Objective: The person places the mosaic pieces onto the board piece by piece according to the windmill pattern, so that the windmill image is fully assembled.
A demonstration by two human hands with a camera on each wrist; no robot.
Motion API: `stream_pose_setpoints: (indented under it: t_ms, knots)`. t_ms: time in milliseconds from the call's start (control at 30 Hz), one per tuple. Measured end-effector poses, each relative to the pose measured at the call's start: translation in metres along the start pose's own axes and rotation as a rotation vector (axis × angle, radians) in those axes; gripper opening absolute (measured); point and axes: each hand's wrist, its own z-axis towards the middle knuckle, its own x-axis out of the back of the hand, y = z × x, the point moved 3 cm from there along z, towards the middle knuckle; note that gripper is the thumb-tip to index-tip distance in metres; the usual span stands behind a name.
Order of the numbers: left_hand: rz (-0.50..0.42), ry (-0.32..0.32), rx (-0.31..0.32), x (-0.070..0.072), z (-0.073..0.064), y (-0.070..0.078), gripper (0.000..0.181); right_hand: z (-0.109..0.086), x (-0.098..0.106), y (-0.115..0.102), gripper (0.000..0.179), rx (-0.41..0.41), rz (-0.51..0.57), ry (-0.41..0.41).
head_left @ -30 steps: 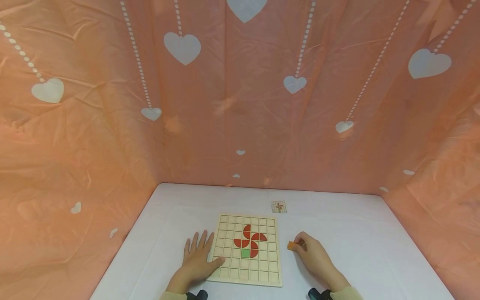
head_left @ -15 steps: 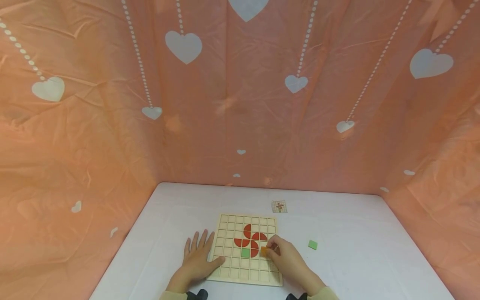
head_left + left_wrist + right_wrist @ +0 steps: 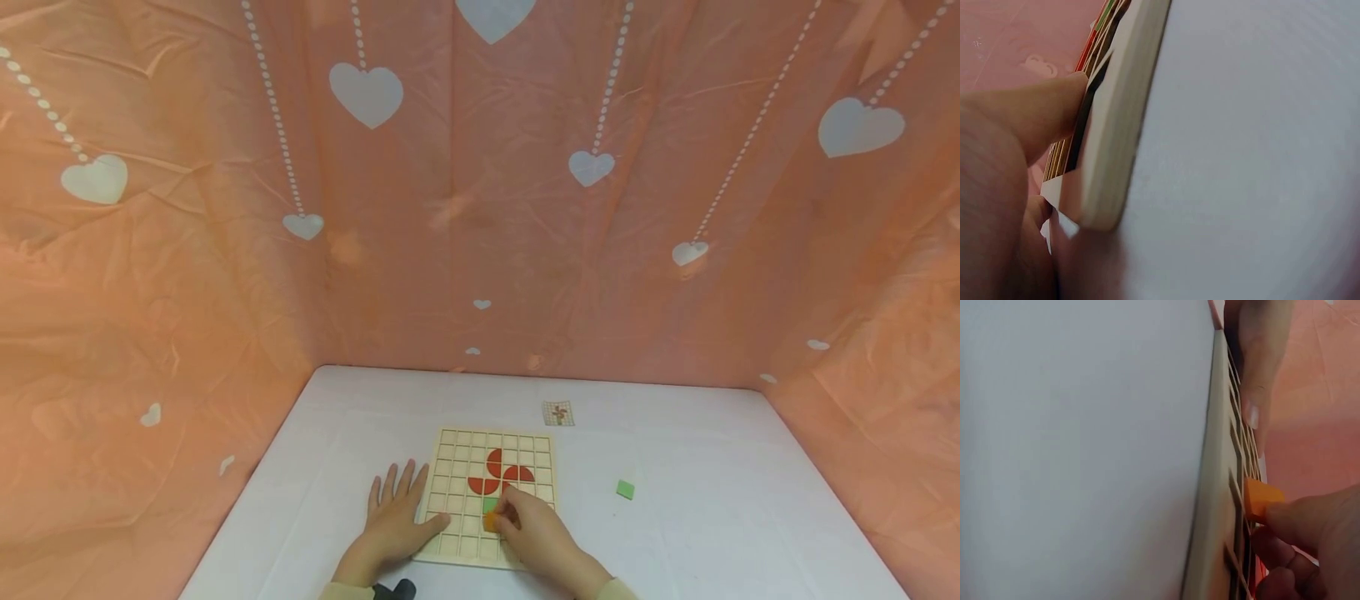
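A square wooden grid board [image 3: 459, 542] lies on the white table. Red quarter-circle tiles [image 3: 522, 473] form a pinwheel in its middle, with a green square tile [image 3: 490, 504] just below. My left hand [image 3: 393, 521] rests at the board's left edge, fingers spread and straight, its thumb lying over the board. Between thumb and fingertips my right hand [image 3: 543, 533] pinches an orange tile [image 3: 1262, 499], tilted, its lower edge right at the grid. In the head view the orange tile sits just below the green one. My right hand hides the lower right of the board.
A loose green square tile [image 3: 626, 489] lies on the table right of the board. Behind the board is a small card [image 3: 558, 413] printed with a pinwheel on a grid. An orange curtain [image 3: 465, 250] with pale hearts surrounds the table.
My right hand has carried the orange tile leftward from the table beside the board to the cell below the green tile. The loose green tile came into sight. My left hand stayed put.
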Motion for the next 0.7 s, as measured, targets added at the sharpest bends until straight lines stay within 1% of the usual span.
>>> stream_pose_setpoints:
  t_ms: [133, 233, 567, 700]
  knots:
    - [-0.007, -0.006, 0.001, 0.0008, -0.0009, 0.0007, 0.092, 0.0008, -0.0050, -0.0005, 0.012, -0.012, -0.038, 0.009]
    - [-0.009, -0.009, 0.000, 0.0019, -0.0016, 0.0021, 0.092, 0.0005, -0.0070, -0.0003, 0.012, -0.006, -0.045, 0.007]
    - [-0.021, -0.009, -0.001, 0.0049, -0.0028, 0.0045, 0.093, -0.0015, -0.0078, -0.0005, 0.013, 0.020, -0.051, 0.008]
    - [-0.032, -0.002, -0.004, 0.0042, -0.0026, 0.0048, 0.091, -0.0019, -0.0084, -0.0006, 0.013, 0.013, -0.038, 0.008]
